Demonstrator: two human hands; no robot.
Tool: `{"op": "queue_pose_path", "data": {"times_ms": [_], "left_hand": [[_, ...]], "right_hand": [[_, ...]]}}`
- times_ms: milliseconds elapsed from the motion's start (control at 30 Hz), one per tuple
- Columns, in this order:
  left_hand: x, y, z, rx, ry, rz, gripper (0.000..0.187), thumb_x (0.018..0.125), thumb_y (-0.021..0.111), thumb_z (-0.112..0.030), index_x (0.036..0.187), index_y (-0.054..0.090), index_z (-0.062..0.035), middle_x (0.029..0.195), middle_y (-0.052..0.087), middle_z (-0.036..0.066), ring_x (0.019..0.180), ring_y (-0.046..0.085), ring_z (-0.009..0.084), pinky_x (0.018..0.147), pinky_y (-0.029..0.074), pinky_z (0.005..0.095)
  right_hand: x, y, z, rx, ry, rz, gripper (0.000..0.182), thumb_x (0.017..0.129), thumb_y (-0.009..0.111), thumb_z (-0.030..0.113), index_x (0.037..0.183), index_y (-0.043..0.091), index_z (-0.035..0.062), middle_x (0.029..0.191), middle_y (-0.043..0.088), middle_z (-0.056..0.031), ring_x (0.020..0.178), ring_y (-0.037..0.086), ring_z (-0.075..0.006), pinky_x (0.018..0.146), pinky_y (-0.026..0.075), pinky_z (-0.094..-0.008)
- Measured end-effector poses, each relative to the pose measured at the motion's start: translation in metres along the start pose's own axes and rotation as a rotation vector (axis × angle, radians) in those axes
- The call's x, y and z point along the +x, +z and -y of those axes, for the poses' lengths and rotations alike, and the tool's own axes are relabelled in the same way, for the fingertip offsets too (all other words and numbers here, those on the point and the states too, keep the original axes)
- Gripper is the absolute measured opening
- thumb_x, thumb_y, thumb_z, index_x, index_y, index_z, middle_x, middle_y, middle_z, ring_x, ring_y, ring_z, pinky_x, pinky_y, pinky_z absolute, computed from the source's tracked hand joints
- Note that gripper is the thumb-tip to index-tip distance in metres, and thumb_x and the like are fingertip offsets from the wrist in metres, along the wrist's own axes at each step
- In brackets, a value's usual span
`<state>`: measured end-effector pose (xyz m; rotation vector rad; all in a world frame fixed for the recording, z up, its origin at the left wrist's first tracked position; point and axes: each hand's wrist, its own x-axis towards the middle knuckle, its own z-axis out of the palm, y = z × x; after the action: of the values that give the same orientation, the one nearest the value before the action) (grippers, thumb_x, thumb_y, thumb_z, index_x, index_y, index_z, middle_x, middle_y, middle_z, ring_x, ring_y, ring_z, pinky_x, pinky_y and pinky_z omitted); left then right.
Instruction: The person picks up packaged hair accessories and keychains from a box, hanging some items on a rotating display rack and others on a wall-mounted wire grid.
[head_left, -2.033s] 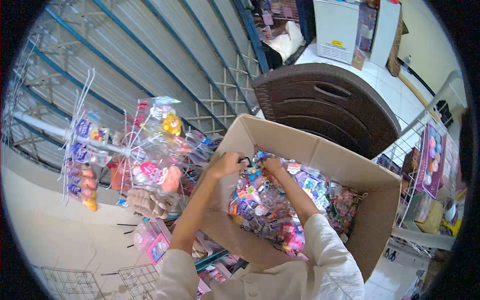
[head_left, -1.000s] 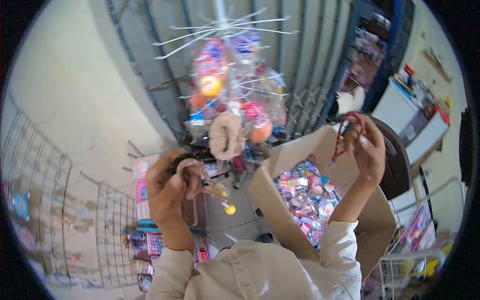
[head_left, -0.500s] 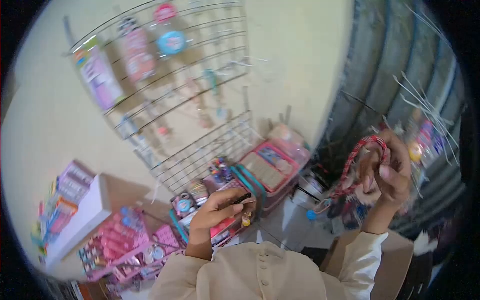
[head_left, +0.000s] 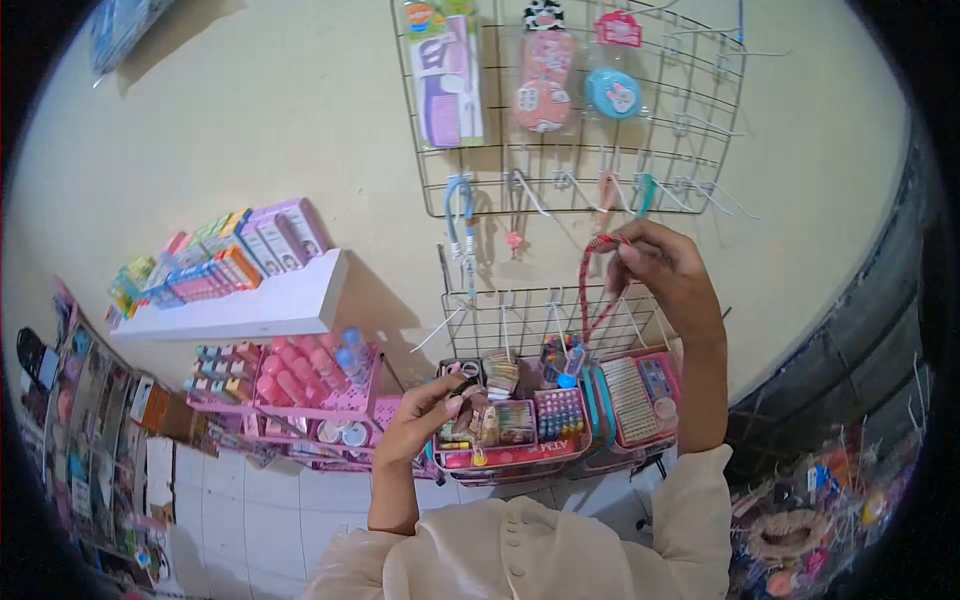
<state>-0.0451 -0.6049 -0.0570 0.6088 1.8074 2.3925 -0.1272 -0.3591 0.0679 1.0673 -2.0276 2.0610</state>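
My right hand (head_left: pixel 665 270) is raised in front of a wire grid rack (head_left: pixel 690 130) on the wall and pinches a red braided cord (head_left: pixel 590 290) that hangs down in a loop to a small blue bead (head_left: pixel 567 380). My left hand (head_left: pixel 430 410) is lower, its fingers closed on a small bunch of hair ties and charms (head_left: pixel 468 400) with a yellow bead dangling. Both sleeves are cream.
The grid rack holds a purple comb pack (head_left: pixel 447 70), a pink packet (head_left: pixel 545 80) and a blue round item (head_left: pixel 612 92) on hooks. A white wall shelf (head_left: pixel 250 310) carries coloured boxes. Pink trays of small goods (head_left: pixel 300 390) and pink cases (head_left: pixel 640 395) stand below.
The view has swung left from the cardboard box and spinning hook stand to the wall rack. My right hand carried the red cord up to the rack; my left hand stayed low with its bunch.
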Motion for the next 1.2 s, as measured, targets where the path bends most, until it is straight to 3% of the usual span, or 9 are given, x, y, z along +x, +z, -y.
{"op": "queue_pose_path", "data": {"times_ms": [100,267,467,633,767,1000,1067,1133,1200], "left_hand": [[-0.008,0.006,0.001,-0.018,0.012,-0.231,0.026,0.078,0.048,-0.016,0.093,0.05,0.0049,0.076,0.05,0.004,0.062,0.043,0.0091,0.056,0.034,0.0215],[-0.01,0.009,0.001,-0.026,0.054,-0.253,0.024,0.078,0.048,-0.015,0.092,0.05,0.0049,0.076,0.051,0.005,0.061,0.043,0.0098,0.055,0.035,0.0221],[-0.007,0.016,0.008,0.016,0.038,-0.373,0.031,0.074,0.051,-0.017,0.095,0.047,0.0048,0.082,0.052,0.009,0.07,0.048,0.0134,0.055,0.038,0.0237],[0.003,0.026,0.015,-0.007,0.05,-0.363,0.024,0.078,0.047,-0.013,0.094,0.049,0.0054,0.081,0.052,0.006,0.066,0.044,0.0096,0.06,0.036,0.0221],[0.02,0.034,0.021,0.088,-0.044,-0.398,0.023,0.08,0.045,-0.012,0.094,0.048,0.0061,0.078,0.051,0.003,0.07,0.044,0.0084,0.065,0.035,0.0208],[0.046,0.04,0.025,0.106,-0.012,-0.251,0.022,0.081,0.044,-0.014,0.094,0.049,0.0041,0.079,0.051,0.003,0.072,0.044,0.0079,0.066,0.035,0.0198],[0.048,0.043,0.027,0.094,-0.044,-0.281,0.023,0.082,0.043,-0.014,0.094,0.049,0.0042,0.08,0.051,0.003,0.072,0.044,0.0078,0.067,0.035,0.0197],[0.056,0.045,0.025,-0.043,-0.001,-0.25,0.024,0.081,0.044,-0.015,0.096,0.048,0.0043,0.085,0.052,0.004,0.076,0.044,0.0074,0.069,0.035,0.0202],[0.061,0.044,0.036,-0.006,0.042,-0.294,0.024,0.081,0.045,-0.015,0.097,0.049,0.0039,0.087,0.052,0.004,0.075,0.045,0.0069,0.068,0.036,0.0201]], "right_hand": [[0.03,-0.003,-0.022,0.008,0.102,0.084,0.018,0.079,0.046,0.014,0.088,0.049,-0.0018,0.066,0.052,-0.0067,0.061,0.05,-0.0115,0.056,0.04,-0.0215],[0.07,-0.008,-0.072,0.006,0.091,0.099,0.019,0.081,0.045,0.016,0.089,0.049,-0.0012,0.066,0.052,-0.0056,0.061,0.051,-0.0107,0.058,0.04,-0.0219],[0.076,0.012,-0.101,-0.321,-0.169,-0.201,0.015,0.083,0.04,0.014,0.084,0.044,-0.0003,0.061,0.054,-0.0077,0.056,0.053,-0.0109,0.051,0.041,-0.0234],[0.093,0.018,-0.143,-0.384,-0.321,-0.415,0.024,0.084,0.036,0.023,0.082,0.042,0.0005,0.056,0.05,-0.0146,0.053,0.05,-0.031,0.048,0.037,-0.0351],[0.114,0.015,-0.155,-0.422,-0.347,-0.446,0.022,0.083,0.039,0.021,0.082,0.042,-0.0009,0.06,0.047,-0.0196,0.056,0.045,-0.0377,0.05,0.035,-0.0382],[0.145,0.004,-0.182,-0.495,-0.26,-0.392,0.023,0.082,0.041,0.021,0.08,0.046,-0.002,0.059,0.048,-0.017,0.056,0.048,-0.0321,0.053,0.036,-0.0367],[0.133,0.004,-0.193,-0.473,-0.206,-0.376,0.024,0.081,0.043,0.021,0.087,0.046,-0.002,0.068,0.051,-0.0156,0.063,0.05,-0.0272,0.058,0.039,-0.0332],[0.104,0.012,-0.198,-0.371,-0.422,-0.597,0.026,0.081,0.044,0.02,0.095,0.045,-0.0015,0.083,0.05,-0.0148,0.075,0.049,-0.024,0.067,0.039,-0.0305],[0.048,0.03,-0.16,0.02,-0.094,-0.414,0.029,0.079,0.046,0.021,0.099,0.043,-0.0005,0.091,0.046,-0.0137,0.084,0.046,-0.0232,0.073,0.037,-0.0319]]}}
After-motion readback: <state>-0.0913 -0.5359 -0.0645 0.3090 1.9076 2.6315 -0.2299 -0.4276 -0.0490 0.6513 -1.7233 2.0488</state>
